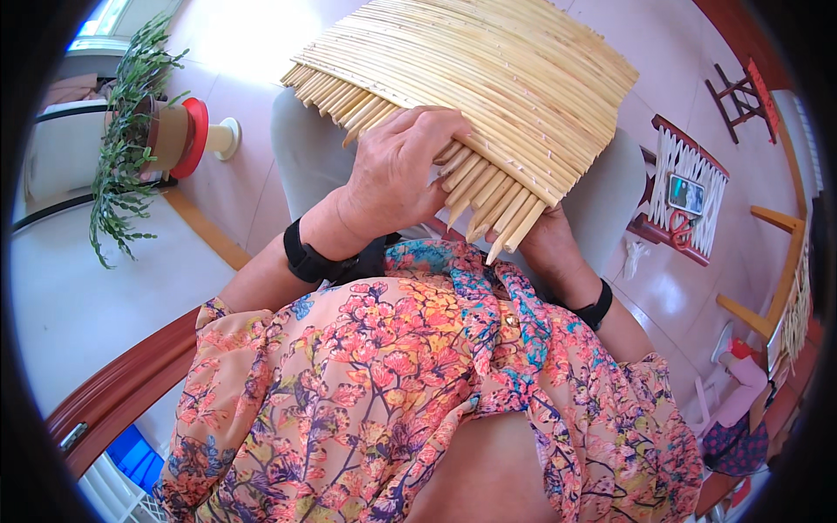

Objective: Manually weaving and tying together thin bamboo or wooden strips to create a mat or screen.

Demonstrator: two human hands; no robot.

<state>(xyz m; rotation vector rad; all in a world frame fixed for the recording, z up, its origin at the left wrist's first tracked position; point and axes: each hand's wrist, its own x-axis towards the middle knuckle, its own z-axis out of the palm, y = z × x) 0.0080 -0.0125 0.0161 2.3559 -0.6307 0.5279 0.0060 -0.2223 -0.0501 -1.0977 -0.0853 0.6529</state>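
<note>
A mat of pale yellow plant stalks [471, 65], stitched side by side, lies across my lap with its near edge toward me. The stalk ends stick out unevenly along that edge. My left hand [397, 170] is closed over the near edge, thumb below and fingers on top, among the protruding ends. My right hand [549, 244] is under the mat's near right corner, curled against the stalk ends from below; most of its fingers are hidden by the stalks. Both wrists wear black bands.
At left stand a potted green plant [131, 148] and a white surface [105, 288]. On the right, a folding stool [689, 166] bears a phone [686, 193] and red-handled scissors [680, 228]. Beyond is a wooden frame [776, 270]; another person's leg [739, 392] shows at lower right.
</note>
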